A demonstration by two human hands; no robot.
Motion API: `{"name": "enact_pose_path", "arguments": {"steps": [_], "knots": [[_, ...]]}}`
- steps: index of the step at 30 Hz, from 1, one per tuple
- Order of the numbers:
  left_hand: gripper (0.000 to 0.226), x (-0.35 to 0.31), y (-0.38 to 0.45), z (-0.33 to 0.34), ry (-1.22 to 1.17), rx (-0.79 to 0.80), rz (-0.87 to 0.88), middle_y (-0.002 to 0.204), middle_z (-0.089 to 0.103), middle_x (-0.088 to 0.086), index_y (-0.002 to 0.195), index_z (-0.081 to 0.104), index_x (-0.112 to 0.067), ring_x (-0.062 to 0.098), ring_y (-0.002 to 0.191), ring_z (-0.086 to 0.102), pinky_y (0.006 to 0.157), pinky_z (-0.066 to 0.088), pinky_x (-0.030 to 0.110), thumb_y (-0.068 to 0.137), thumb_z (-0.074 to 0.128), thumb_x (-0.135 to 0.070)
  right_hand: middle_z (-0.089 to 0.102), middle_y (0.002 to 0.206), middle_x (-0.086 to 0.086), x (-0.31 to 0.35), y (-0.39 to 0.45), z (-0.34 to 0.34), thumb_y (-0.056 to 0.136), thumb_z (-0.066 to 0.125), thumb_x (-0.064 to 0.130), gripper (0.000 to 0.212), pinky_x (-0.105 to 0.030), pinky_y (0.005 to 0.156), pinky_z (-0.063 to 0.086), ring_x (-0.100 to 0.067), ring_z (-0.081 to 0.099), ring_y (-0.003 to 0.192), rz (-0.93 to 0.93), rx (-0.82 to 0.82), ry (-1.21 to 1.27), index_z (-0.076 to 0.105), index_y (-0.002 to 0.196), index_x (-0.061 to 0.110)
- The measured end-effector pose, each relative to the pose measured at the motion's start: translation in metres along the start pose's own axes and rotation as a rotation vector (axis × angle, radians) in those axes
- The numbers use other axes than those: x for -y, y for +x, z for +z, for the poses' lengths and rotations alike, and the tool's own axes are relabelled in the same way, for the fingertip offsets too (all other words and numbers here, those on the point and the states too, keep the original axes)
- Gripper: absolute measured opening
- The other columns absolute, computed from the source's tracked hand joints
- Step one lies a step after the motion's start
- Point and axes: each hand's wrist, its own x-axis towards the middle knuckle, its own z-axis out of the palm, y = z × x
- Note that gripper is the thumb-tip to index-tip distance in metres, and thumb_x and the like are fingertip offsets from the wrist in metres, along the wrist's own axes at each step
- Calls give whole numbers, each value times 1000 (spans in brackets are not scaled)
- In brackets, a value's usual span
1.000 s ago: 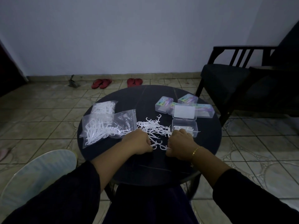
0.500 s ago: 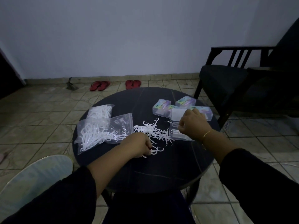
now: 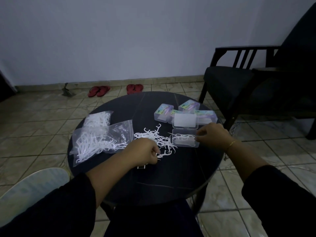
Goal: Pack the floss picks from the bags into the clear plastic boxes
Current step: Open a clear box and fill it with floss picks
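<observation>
Head view: on the round dark table (image 3: 171, 182) we see our left hand (image 3: 142, 153) curled, pinching floss picks at the near edge of the loose pile (image 3: 154, 137). Our right hand (image 3: 212, 135) grips the open clear box (image 3: 185, 140), a few picks inside. Two bags of picks (image 3: 100, 135) lie left; closed boxes (image 3: 181, 111) sit behind.

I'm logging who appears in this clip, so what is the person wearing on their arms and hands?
Both arms have dark sleeves pushed up, leaving the forearms bare. The right hand has a thin gold bracelet at the wrist. The left hand shows no jewellery; neither hand is gloved.
</observation>
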Motion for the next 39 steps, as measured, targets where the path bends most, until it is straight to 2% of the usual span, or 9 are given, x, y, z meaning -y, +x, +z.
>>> {"name": "enact_pose_path", "arguments": {"steps": [3,7,13,17,20,24,27,33,39], "knots": [[21,-8,6,-9,-3,-53,19,82,67,-10,98,72,-29,7,76,61,67,46,21,80,65,-21,64,88,7,0,0,-1,90,58,27,10,-42,96,46,-14,60,93,4,64,57,67,86,25],[17,-19,20,-24,-71,-93,36,80,66,-13,95,72,-30,3,69,58,70,47,21,80,69,-22,68,99,4,2,5,1,93,54,24,15,-41,98,43,-15,59,95,10,69,25,69,93,24],[19,-50,58,-29,-45,-99,87,79,60,-15,101,70,-29,10,80,62,73,51,27,83,67,-23,67,104,6,3,5,1,94,51,28,19,-39,96,44,-15,57,98,-23,32,13,69,100,28],[22,-66,85,-20,-2,-46,111,95,68,-7,107,71,-25,16,85,65,77,54,32,86,65,-23,66,91,5,-3,4,-1,93,52,27,15,-42,92,48,-16,59,89,0,-39,98,66,87,28],[31,-64,95,-13,18,-26,98,112,67,-4,115,69,-26,17,99,62,88,52,38,85,69,-35,67,94,4,-6,6,0,93,53,28,13,-43,92,49,-16,60,91,14,0,98,66,93,27],[26,-47,85,-7,72,-248,95,102,64,-3,108,71,-28,20,97,59,79,48,32,88,60,-41,66,95,1,-7,7,2,93,55,25,8,-42,93,49,-16,61,91,25,29,164,63,90,25],[26,-36,72,2,120,-413,-31,106,67,-2,105,71,-27,25,102,52,83,40,34,92,53,-38,66,96,-1,-6,7,2,92,56,22,10,-39,89,52,-16,61,89,15,21,190,65,92,19],[27,-34,64,14,29,-402,-72,110,68,-4,110,70,-30,25,107,51,87,37,32,94,48,-26,66,92,1,3,6,6,90,60,21,13,-40,89,53,-17,62,90,36,45,209,60,77,26],[28,-41,70,14,-23,-389,-18,114,68,-2,118,67,-27,21,110,51,92,41,33,96,51,-22,66,95,-2,7,4,9,92,57,21,8,-38,90,52,-17,62,91,61,57,207,64,90,19]]}}
